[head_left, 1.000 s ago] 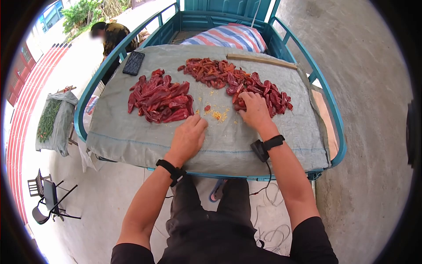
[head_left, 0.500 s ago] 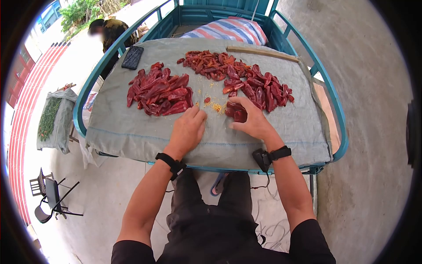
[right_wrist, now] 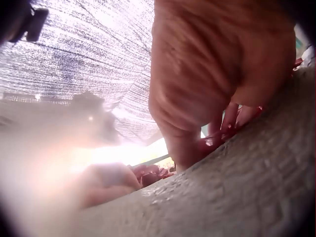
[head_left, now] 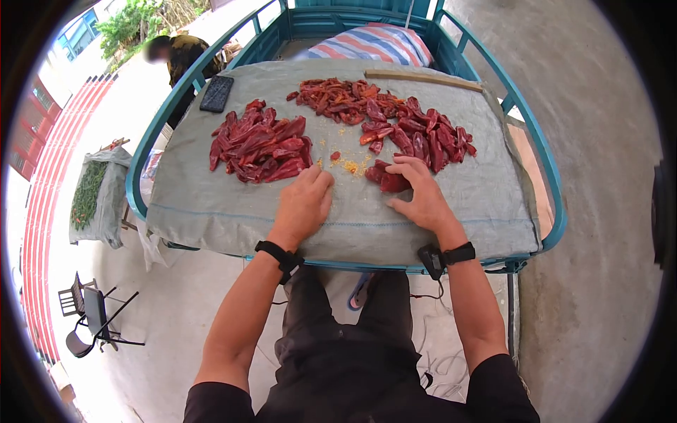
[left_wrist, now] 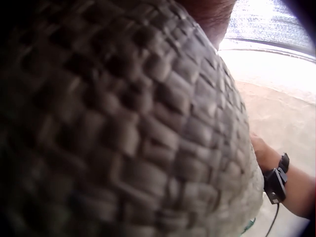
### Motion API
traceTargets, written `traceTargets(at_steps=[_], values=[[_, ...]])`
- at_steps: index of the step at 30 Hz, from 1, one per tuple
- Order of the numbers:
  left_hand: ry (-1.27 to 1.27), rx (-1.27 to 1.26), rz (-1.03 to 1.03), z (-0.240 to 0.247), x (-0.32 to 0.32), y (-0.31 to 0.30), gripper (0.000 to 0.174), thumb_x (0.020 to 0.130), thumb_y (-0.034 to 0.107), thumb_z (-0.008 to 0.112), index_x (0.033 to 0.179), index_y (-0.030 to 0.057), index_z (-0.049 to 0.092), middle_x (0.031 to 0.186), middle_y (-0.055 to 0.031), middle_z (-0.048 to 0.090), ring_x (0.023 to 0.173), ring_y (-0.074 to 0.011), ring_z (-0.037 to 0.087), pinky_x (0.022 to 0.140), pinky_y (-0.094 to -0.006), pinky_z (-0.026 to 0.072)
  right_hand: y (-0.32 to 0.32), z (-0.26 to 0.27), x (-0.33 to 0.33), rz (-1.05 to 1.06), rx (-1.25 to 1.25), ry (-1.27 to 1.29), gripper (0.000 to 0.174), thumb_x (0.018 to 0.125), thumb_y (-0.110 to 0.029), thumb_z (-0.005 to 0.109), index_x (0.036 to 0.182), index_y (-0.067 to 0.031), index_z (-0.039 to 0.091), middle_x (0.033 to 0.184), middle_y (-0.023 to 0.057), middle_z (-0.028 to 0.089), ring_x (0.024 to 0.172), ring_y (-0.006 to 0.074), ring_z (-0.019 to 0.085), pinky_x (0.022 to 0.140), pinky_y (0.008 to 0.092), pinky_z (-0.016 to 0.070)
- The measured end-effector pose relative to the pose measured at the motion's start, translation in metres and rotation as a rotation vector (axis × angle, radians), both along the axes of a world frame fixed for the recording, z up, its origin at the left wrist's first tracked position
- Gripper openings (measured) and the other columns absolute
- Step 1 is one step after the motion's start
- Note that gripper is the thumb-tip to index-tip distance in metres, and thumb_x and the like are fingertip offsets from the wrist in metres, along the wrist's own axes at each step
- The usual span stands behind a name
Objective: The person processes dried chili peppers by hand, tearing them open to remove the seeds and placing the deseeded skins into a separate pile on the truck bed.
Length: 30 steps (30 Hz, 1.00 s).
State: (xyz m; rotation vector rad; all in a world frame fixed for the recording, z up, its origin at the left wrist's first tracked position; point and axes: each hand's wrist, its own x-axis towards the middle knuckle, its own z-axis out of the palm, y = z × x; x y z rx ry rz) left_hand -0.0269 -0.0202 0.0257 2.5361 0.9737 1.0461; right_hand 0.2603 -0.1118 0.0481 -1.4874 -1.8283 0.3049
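On a grey woven sheet lie dried red chili peppers in heaps: a large left pile, a right pile and smaller, more orange pieces at the back. My right hand curves its thumb and fingers round a few dried chilies at the near edge of the right pile; their left ends stick out past the fingertips. My left hand rests on the sheet with loosely bent fingers, fingertips right beside the left pile. Its fingertips are partly hidden, and the sheet blocks most of the left wrist view.
Yellow seeds and a small red piece lie between the hands. A black phone and a wooden strip lie near the sheet's back corners. Teal cart rails run along both sides. A person bends at the left.
My right hand has drawn a few chilies out from the right pile toward me, then shifted slightly right with its fingers about them. The left hand has stayed beside the left pile.
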Motion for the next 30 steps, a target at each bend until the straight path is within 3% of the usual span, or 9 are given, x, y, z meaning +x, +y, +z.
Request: traceTargets(at_steps=[3, 8, 15, 21, 30], values=[[0.013, 0.026, -0.009, -0.007, -0.003, 0.004, 0.014, 0.092, 0.006, 0.069, 0.105, 0.0061, 0.063, 0.104, -0.0168, 0.062, 0.102, -0.0420, 0.066, 0.083, -0.0515, 0.0555, 0.000, -0.001, -0.003, -0.065, 0.052, -0.074, 0.056, 0.077, -0.003, 0.087, 0.130, -0.0058, 0.069, 0.149, 0.0199, 0.060, 0.142, 0.0426, 0.056, 0.122, 0.0484, 0.0463], [-0.005, 0.041, -0.007, -0.003, -0.008, 0.001, 0.020, 0.090, 0.006, 0.070, 0.108, 0.0056, 0.060, 0.105, -0.0171, 0.060, 0.104, -0.0414, 0.065, 0.085, -0.0528, 0.0551, 0.001, -0.016, -0.007, -0.144, 0.087, -0.027, 0.049, 0.079, 0.000, 0.083, 0.125, -0.0034, 0.067, 0.138, 0.0193, 0.061, 0.131, 0.0425, 0.061, 0.115, 0.0479, 0.0494], [0.018, 0.029, -0.001, -0.007, -0.005, 0.000, 0.022, 0.090, 0.006, 0.070, 0.110, 0.0056, 0.061, 0.106, -0.0160, 0.060, 0.103, -0.0404, 0.065, 0.086, -0.0513, 0.0555, -0.005, -0.015, -0.011, -0.148, 0.130, 0.109, 0.050, 0.082, 0.002, 0.078, 0.130, -0.0028, 0.063, 0.126, 0.0136, 0.062, 0.111, 0.0292, 0.065, 0.102, 0.0391, 0.0524], [-0.013, 0.070, 0.017, -0.014, -0.002, -0.002, 0.021, 0.089, 0.005, 0.071, 0.108, 0.0057, 0.062, 0.106, -0.0156, 0.060, 0.103, -0.0395, 0.065, 0.086, -0.0502, 0.0559, -0.008, -0.016, -0.010, -0.173, 0.136, 0.132, 0.046, 0.082, 0.006, 0.067, 0.127, -0.0014, 0.063, 0.117, 0.0138, 0.062, 0.109, 0.0291, 0.065, 0.101, 0.0393, 0.0523], [0.023, 0.022, 0.005, -0.008, -0.004, 0.000, 0.020, 0.089, 0.003, 0.069, 0.107, 0.0028, 0.060, 0.111, -0.0190, 0.062, 0.108, -0.0422, 0.064, 0.092, -0.0520, 0.0555, -0.007, -0.024, -0.017, -0.308, 0.187, -0.068, 0.035, 0.087, -0.002, 0.074, 0.119, -0.0011, 0.062, 0.113, 0.0179, 0.063, 0.106, 0.0377, 0.064, 0.093, 0.0469, 0.0546]])
